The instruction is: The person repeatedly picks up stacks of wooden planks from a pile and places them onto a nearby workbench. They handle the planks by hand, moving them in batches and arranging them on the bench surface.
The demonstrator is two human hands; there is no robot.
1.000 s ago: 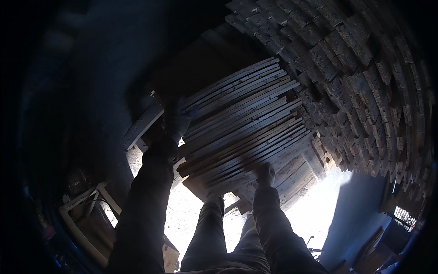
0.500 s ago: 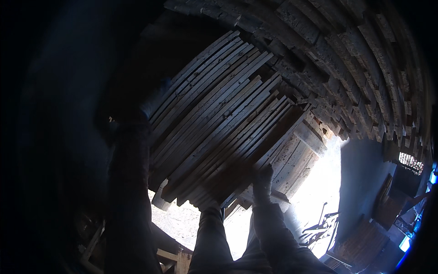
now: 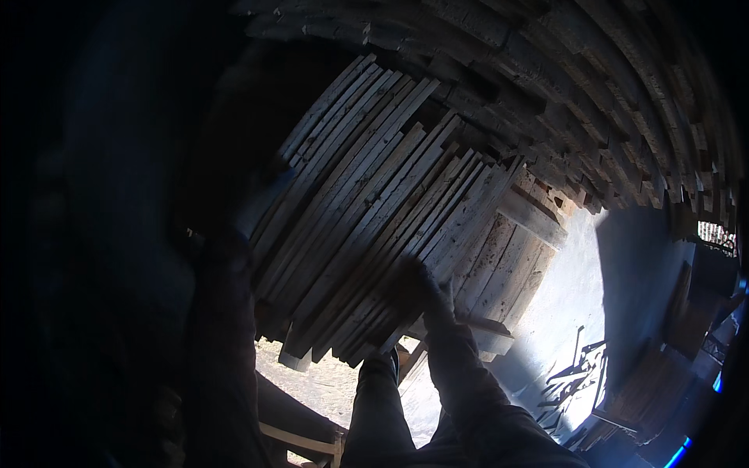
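Observation:
A layer of long, rough wooden planks lies side by side in front of me, its ends uneven. My right hand is over the near right part of these planks, dark and smeared by motion. It seems to touch their upper faces, but its fingers cannot be made out. At the left edge of the layer is my left hand, bluish and mostly lost in shadow. It is next to the outermost plank, and whether it grips the wood is hidden by the dark.
More boards with a crosspiece lie lower at the right. A tall stack of timber rises behind. Scrap sticks lie on the sunlit floor. A wooden frame stands near my legs.
My right hand has moved from the right edge of the plank layer leftward and slightly up onto it. The dark strip along the right edge now shows as a pale plank. The view has shifted slightly.

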